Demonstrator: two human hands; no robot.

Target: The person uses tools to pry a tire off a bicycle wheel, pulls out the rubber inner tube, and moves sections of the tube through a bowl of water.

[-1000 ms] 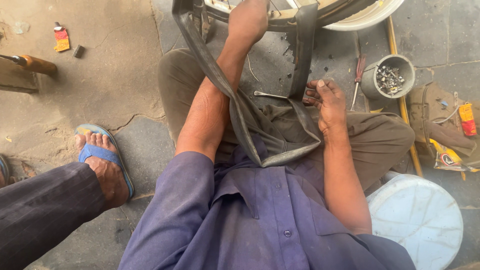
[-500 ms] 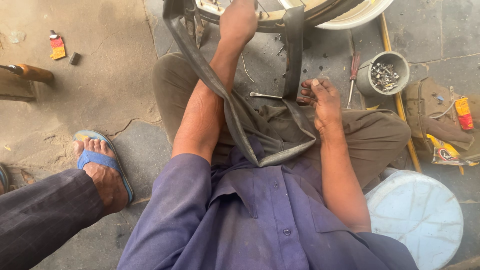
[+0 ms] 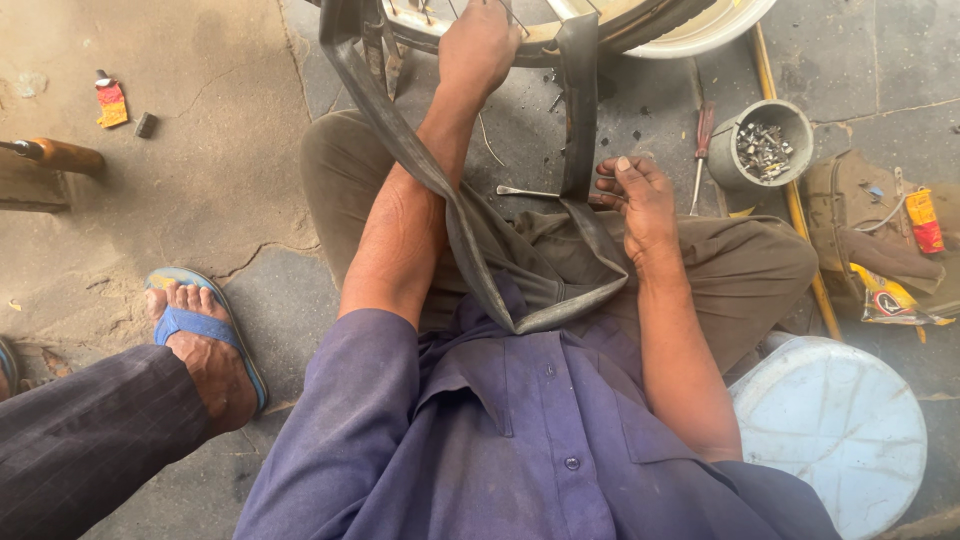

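Left hand [image 3: 478,45] is up on the wheel rim [image 3: 600,25], fingers curled over it beside the spokes, while the right hand [image 3: 640,195] pinches the black inner tube [image 3: 470,235] just above the knee. That tube hangs out of the wheel on both sides and droops in a slack loop across the lap. On the floor, a screwdriver [image 3: 700,150] lies beside a grey cup of small metal parts [image 3: 765,145], a white bucket lid [image 3: 835,430] near the right elbow, another person's sandalled foot [image 3: 200,345] off left.

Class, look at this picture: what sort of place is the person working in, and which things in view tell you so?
Probably a roadside bicycle repair spot: a wheel with its inner tube pulled out, a pot of small metal parts and a screwdriver on the stone ground.
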